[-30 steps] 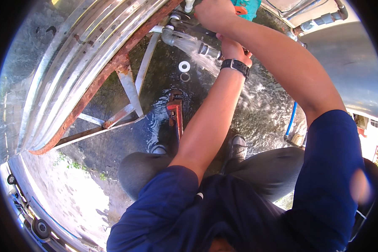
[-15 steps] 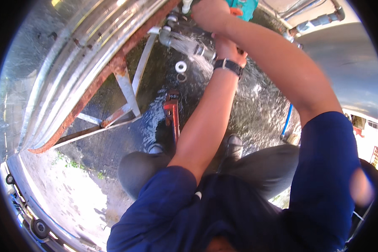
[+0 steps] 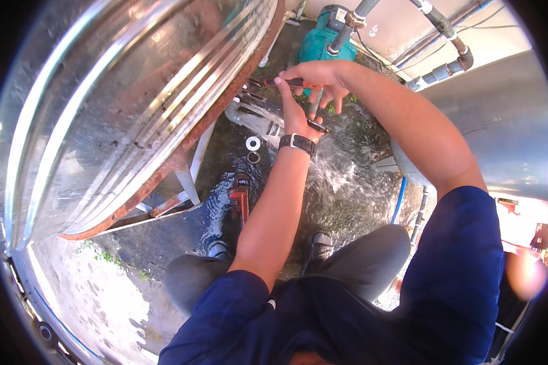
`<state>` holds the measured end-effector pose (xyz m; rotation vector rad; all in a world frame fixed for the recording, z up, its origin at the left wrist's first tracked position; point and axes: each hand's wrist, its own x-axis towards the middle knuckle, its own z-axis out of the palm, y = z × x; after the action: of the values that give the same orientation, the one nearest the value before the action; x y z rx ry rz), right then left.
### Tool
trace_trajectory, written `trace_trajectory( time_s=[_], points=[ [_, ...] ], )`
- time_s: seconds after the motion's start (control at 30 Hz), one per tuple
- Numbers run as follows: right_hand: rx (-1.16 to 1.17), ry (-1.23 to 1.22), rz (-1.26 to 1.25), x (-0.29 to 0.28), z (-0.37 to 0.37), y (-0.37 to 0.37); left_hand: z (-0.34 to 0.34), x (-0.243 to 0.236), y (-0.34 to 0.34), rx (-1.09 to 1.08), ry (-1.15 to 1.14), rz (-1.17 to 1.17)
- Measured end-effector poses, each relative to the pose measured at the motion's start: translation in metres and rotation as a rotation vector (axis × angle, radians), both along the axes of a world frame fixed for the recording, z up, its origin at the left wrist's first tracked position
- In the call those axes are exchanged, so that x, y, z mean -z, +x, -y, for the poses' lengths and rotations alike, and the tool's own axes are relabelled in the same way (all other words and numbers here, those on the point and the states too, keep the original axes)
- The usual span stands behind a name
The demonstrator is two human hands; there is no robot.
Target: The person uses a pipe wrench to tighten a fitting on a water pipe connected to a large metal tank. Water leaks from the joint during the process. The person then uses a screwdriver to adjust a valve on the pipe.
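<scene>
My left hand (image 3: 297, 114), with a black watch on its wrist, is closed, its thumb against a hand tool with a black and orange handle (image 3: 286, 83). A short dark piece (image 3: 318, 126) juts out by its curled fingers; whether it belongs to that tool, I cannot tell. My right hand (image 3: 326, 82) lies over the tool's other end, fingers apart and hanging down beside a thin grey pipe (image 3: 315, 104). Just left of my hands, water sprays around a grey pipe elbow with a fitting (image 3: 249, 118). The tool's working end is hidden.
A teal pump (image 3: 326, 38) stands ahead against the wall. Below the elbow lie a white ring (image 3: 252, 143) and a darker ring (image 3: 253, 157) on wet ground. A red pipe wrench (image 3: 240, 198) lies by my left foot. A ribbed metal tank (image 3: 146, 115) on a rusty frame fills the left.
The view has shifted, bringing the whole pump into sight. My hands have come lower, and my right hand's fingers now hang apart. The black and orange handle shows between my hands.
</scene>
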<state>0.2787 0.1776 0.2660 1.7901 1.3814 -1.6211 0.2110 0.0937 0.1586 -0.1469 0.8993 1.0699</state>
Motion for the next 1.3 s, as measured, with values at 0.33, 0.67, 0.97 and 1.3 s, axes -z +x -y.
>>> trace_trajectory(
  time_s=[0.33,0.67,0.97,1.3],
  points=[
    [0.123,-0.428,-0.303,0.037,0.002,0.051,-0.009,0.002,-0.013,0.128,0.024,0.061],
    [-0.016,-0.628,-0.469,0.069,-0.014,0.064,-0.005,-0.016,-0.011,0.181,0.03,-0.034],
    [0.035,-0.377,-0.485,0.074,-0.002,0.063,-0.011,-0.02,-0.004,0.074,-0.039,-0.274],
    [0.102,-0.244,-0.53,0.076,0.011,0.066,-0.009,-0.017,-0.016,0.217,-0.017,-0.302]
  ],
)
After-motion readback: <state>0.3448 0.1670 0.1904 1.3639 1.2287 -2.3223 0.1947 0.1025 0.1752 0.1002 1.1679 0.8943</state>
